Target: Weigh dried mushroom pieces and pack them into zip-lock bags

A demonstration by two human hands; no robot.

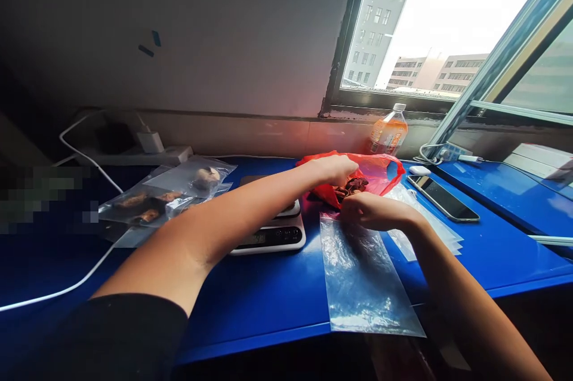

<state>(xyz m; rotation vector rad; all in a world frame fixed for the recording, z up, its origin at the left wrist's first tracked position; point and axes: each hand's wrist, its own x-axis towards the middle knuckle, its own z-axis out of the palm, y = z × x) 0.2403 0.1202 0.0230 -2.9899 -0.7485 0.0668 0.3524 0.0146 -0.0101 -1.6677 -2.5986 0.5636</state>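
Note:
A red plastic bag stands with its mouth spread at the back of the blue table, holding dark brown dried pieces. My left hand reaches over the scale and is closed on the bag's rim. At the near side of the bag, my right hand is curled closed beside the dried pieces; its fingertips are hidden, so I cannot tell what it grips. Below it lies a clear plastic bag, flat, its lower end passing the table's front edge. Under my left forearm sits a white digital scale, partly covered.
Clear bags with brown dried pieces lie at left, near a white cable and a power strip. On the right are more clear bags, a phone and an earbud case. An orange drink bottle stands behind.

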